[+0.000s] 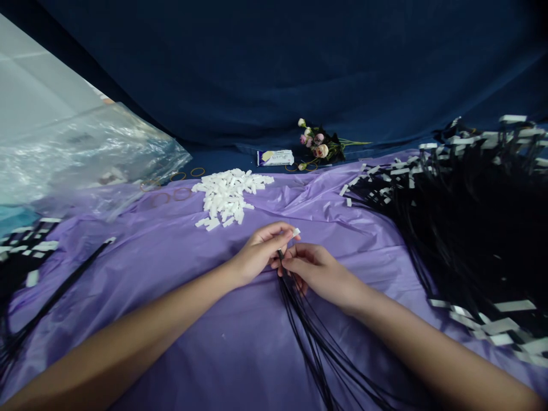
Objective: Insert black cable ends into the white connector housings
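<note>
Close together over the middle of the purple sheet (192,319) are both hands. My left hand (262,251) pinches a small white piece (296,232) between thumb and fingertips. My right hand (317,268) is closed on a bundle of thin black cords (306,331), just below the bundle's top end, which touches or nearly touches my left hand. From there the cords hang down toward the bottom edge. Beyond my left hand lies a heap of white pieces (226,194). Some of my right hand's fingers are hidden behind the cords.
On the right is a large mass of black cords (479,228) with white tabs. More tabbed cords (55,291) lie at the left, below a clear plastic bag (98,154). At the back are a wrapped packet (275,158), artificial flowers (319,142) and rubber bands (197,172).
</note>
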Available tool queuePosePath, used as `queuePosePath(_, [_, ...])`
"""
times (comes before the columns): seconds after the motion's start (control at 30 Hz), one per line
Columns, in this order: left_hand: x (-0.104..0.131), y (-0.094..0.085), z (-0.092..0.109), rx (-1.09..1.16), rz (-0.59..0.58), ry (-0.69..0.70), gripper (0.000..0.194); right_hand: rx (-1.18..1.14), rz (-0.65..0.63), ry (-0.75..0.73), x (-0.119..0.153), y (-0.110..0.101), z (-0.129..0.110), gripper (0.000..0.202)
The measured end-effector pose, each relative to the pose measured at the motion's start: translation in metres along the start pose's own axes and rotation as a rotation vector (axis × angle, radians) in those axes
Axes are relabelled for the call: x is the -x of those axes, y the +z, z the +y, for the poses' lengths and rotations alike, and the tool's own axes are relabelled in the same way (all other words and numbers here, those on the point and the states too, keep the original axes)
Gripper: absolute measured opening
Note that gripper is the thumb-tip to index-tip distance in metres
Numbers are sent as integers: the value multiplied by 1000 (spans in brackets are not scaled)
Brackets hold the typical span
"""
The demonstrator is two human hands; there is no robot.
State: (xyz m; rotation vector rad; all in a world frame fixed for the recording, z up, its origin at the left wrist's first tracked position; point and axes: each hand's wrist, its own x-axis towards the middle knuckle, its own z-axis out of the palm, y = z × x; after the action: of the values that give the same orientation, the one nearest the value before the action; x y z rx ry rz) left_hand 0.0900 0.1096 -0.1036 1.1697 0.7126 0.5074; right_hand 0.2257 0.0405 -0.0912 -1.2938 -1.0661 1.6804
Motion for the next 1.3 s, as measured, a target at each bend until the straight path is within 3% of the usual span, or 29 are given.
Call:
queuePosePath(0.2, [1, 1, 4, 2, -7, -30, 23, -136, -89, 112, 5, -3, -4, 14])
queuePosePath(0.33, [1, 2, 6, 12, 36, -79, 26, -333, -142, 148, 9, -17, -8, 11])
queuePosePath(0.5, [0, 1, 6, 131, 114, -98, 26, -501, -139, 6, 13, -41, -20, 22])
queuePosePath(0.6, [-1, 0, 6, 140, 100, -118, 25, -517, 2, -107, 10, -45, -24, 21])
queuePosePath(0.8, [-1, -2, 5, 130, 82, -134, 24, -688, 550, -439, 3, -57, -30, 16])
queuePosePath(0.9, [0, -2, 5, 117, 74, -139, 24, -769, 675, -523, 7, -71, -38, 8])
queuePosePath(1.0, [0, -2, 6, 116, 61, -124, 24, -569, 652, -516, 11, -73, -38, 18])
queuePosePath(1.17, [0, -2, 6, 137, 26, -92, 24, 250, 502, -500, 11, -46, -19, 17])
queuePosePath(1.3, [1, -2, 7, 125, 17, -97, 24, 580, 491, -512, 10, -31, -7, 16])
